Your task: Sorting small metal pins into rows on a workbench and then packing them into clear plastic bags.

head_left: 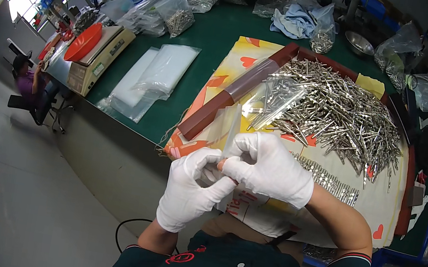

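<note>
Whereas one row of pins (pixel 333 183) lies aligned, the larger heap (pixel 341 115) on the desk (pixel 212 34) is loose, and left hand (pixel 188 191) and right hand (pixel 273 169) meet by a bag (pixel 233 128), fingers curled, either grip's pinch undeterminable.

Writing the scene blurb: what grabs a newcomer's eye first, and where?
The big heap of shiny metal pins, right of centre on the green table, bordered by reddish-brown bars. Then the white-gloved left hand and right hand, close together near the picture's centre. The red tray stands out toward the left.
</note>
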Motion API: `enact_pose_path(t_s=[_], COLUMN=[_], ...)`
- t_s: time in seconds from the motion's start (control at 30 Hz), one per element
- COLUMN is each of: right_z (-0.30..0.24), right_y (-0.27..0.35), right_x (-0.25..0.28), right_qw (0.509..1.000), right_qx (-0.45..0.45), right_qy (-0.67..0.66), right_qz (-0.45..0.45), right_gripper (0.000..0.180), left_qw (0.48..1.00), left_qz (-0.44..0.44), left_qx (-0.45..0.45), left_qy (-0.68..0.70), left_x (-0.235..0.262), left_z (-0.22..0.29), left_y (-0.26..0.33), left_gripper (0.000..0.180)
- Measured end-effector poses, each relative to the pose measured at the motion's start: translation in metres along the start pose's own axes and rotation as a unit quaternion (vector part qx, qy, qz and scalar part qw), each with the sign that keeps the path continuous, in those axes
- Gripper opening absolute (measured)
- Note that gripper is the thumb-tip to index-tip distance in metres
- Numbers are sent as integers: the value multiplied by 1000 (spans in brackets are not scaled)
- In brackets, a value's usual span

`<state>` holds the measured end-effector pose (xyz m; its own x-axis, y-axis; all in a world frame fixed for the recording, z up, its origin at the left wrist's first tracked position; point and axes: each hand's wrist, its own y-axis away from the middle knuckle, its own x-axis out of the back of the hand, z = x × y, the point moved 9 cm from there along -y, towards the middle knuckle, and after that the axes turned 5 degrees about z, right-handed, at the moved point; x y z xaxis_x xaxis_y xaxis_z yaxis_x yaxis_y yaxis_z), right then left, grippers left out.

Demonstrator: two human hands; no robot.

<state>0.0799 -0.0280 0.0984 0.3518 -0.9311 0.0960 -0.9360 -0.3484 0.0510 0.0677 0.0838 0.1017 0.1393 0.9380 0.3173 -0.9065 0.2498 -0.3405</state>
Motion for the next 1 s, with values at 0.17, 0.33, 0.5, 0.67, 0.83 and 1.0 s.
enact_pose_path(t_s=[0.17, 0.33, 0.5, 0.67, 0.83, 1.0], right_z=[8, 14, 15, 12, 9, 2], right_y=[-5, -7, -10, -12, -11, -9], right_x=[4, 1, 1, 2, 3, 3], right_qw=[999, 998, 999, 999, 997, 990], right_qx=[-29, -41, -25, -16, -15, 27], right_qy=[27, 14, 31, 31, 68, 138], right_qz=[4, -36, -25, 5, 16, 11], right_gripper=[17, 17, 14, 13, 15, 16], left_qw=[999, 983, 986, 995, 999, 991], left_qz=[-18, -76, -56, -31, -36, -87], left_qx=[51, 146, 134, 87, 32, 103], left_qy=[-7, 83, 77, 44, 20, 2], left_x=[-2, -5, -2, 1, -3, -4], left_z=[-9, -21, -22, -20, -9, -22], left_y=[0, 5, 3, -1, -3, -2], left_gripper=[24, 23, 23, 23, 22, 19])
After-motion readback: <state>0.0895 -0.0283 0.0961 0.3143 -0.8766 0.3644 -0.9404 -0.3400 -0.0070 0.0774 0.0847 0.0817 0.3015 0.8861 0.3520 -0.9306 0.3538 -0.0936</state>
